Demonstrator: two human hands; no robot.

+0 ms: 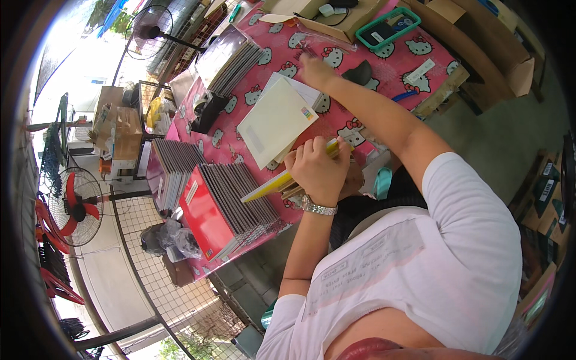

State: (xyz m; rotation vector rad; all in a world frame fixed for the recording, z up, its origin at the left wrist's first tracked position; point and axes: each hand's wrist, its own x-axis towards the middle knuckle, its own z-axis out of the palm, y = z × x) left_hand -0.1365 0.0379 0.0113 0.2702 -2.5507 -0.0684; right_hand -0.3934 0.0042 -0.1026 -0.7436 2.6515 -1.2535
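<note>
My left hand, with a metal watch at its wrist, is closed around a thin flat yellow-edged item, seen nearly edge-on. Some brown material shows beneath that hand. Just beyond lies a cream-coloured booklet with a small coloured mark at one corner, resting over white sheets. My right hand reaches across to the far part of the table, close to a small see-through item. The fingers of that hand are small and blurred, so their grip is unclear.
A pink patterned cloth covers the table. At left stand a stack of red-covered notebooks, purple-covered ones, another stack and a black tape dispenser. A green basket, blue pen and open carton sit farther off.
</note>
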